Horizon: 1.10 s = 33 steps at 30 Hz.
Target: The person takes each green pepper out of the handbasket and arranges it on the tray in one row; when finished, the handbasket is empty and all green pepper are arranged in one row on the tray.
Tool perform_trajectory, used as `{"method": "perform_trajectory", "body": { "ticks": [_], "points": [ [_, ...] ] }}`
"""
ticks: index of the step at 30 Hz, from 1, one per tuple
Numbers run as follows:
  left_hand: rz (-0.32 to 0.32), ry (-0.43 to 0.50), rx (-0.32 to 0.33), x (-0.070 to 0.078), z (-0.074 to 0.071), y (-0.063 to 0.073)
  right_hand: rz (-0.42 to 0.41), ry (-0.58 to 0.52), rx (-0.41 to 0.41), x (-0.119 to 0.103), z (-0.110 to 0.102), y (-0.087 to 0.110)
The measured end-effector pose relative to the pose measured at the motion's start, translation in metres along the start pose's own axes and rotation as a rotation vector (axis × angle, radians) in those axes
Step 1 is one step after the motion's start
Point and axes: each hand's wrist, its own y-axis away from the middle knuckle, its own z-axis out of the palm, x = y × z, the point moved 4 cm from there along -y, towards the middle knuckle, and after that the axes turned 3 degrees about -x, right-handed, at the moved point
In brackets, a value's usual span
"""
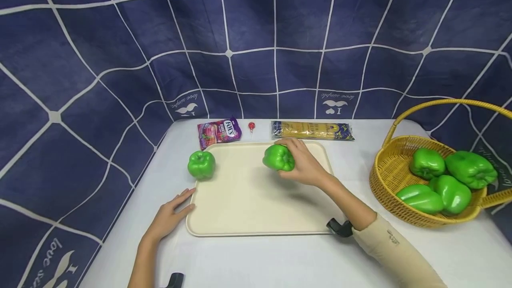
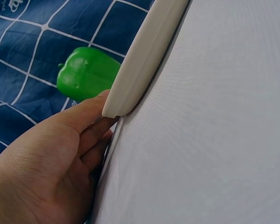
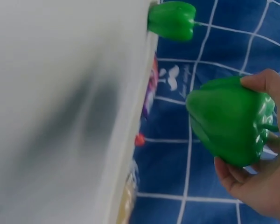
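- While the tray [image 1: 240, 210] is flanked by the left hand [image 1: 169, 216], fingers extended,
- a green pepper [image 1: 277, 157] is gripped above it by the right hand [image 1: 301, 163].
- Presumably light, stiff and slick, it is best held around its sides.

Head cam's bright and pretty even for me, light seems to come from overhead, just a soft shadow on the tray [image 1: 240, 203] under my right hand [image 1: 300, 162]. The basket [image 1: 378, 177] looks kinda stretched near the right edge. Wrist cams are dimmer: left one turns the white tabletop [image 2: 214, 140] greyish with faint ripply lines. Right one's got a big fuzzy shadow across the tray, glints on my green pepper [image 3: 228, 123], and a blurry candy bag [image 3: 150, 91].
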Motion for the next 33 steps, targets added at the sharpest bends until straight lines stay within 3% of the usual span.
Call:
{"method": "perform_trajectory", "body": {
  "ticks": [11,22,27,33],
  "points": [
    [-0.006,0.011,0.004,-0.001,0.001,0.000,0.008,0.034,-0.069,-0.002,0.046,-0.037],
    [-0.024,0.023,-0.001,0.001,0.002,0.001,0.066,0.062,-0.207,0.003,0.092,-0.054],
    [-0.014,0.024,-0.011,0.002,0.002,0.001,0.099,0.038,-0.191,0.003,0.102,-0.061],
    [-0.001,0.021,-0.006,0.003,0.000,0.001,0.060,0.005,-0.187,-0.005,0.114,-0.076]
  ]
}}
